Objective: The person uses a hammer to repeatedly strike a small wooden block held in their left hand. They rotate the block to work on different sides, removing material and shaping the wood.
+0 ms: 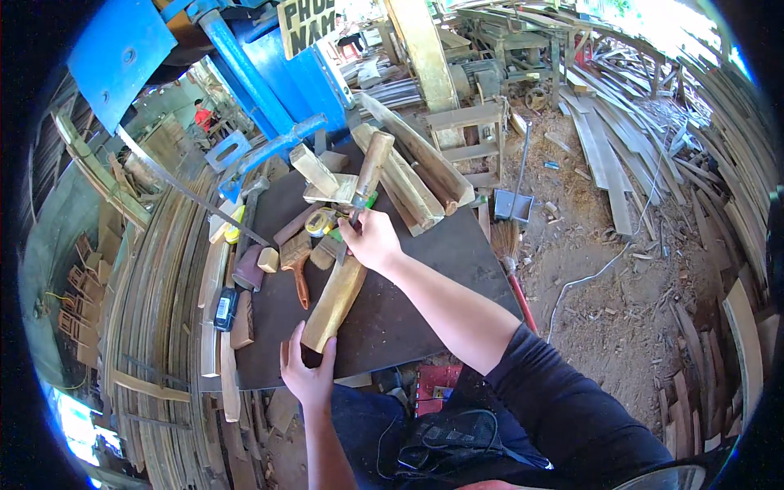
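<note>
My left hand [308, 369] grips the near end of a long tan wooden piece [336, 298] that lies on a dark work board [425, 278]. My right hand [373, 238] is closed on a tool with a thick wooden handle [374, 163] that stands up and away from me; its lower end meets the far end of the wooden piece. Close around the right hand lie a yellow tape measure [319, 221], small wood blocks [268, 260] and a handsaw with a brown handle [296, 260].
Several long wooden blanks [416, 175] lie at the board's far side. A blue machine frame [261, 77] stands behind. Curved wooden slats [163, 269] are stacked at left. A broom [510, 261], a dustpan [513, 202] and scattered planks [604, 155] lie on the dirt floor at right.
</note>
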Available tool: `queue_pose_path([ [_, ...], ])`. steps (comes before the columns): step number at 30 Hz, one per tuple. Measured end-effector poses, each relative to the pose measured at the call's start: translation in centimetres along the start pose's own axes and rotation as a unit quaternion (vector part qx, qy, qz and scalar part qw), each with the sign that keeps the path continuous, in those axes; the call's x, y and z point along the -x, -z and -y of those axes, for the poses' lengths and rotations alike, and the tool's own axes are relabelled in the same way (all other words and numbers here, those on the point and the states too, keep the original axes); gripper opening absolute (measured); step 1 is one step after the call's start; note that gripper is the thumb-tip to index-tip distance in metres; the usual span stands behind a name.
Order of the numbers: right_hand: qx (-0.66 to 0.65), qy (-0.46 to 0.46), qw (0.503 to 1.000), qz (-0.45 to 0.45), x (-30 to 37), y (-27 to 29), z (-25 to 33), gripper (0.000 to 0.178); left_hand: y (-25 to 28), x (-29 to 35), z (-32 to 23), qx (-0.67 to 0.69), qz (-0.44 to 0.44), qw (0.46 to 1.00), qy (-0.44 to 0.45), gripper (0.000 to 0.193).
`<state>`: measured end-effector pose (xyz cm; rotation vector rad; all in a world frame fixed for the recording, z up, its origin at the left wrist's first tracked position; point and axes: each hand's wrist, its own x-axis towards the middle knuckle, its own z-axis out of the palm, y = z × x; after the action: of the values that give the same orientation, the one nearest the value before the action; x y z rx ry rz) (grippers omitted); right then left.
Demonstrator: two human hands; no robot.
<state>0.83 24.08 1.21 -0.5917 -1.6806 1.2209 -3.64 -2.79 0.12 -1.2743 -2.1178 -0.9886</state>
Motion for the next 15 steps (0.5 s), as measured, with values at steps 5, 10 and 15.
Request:
queue_pose_path([
  [5,-0.016,-0.028,0.999,0.0,0.2,-0.3,0.3,0.033,0.5,0.1,-0.4,0.02,0.01,0.999,0.035,0.051],
  [10,0.01,0.007,1.0,-0.011,-0.7,-0.2,-2.0,0.035,0.4,-0.4,-0.9,0.051,0.003,0.998,0.042,0.047],
  [15,-0.038,0.004,0.999,0.001,-0.3,0.0,-1.6,0.03,0.9,-0.2,-0.3,0.041,-0.009,0.999,0.012,0.052],
])
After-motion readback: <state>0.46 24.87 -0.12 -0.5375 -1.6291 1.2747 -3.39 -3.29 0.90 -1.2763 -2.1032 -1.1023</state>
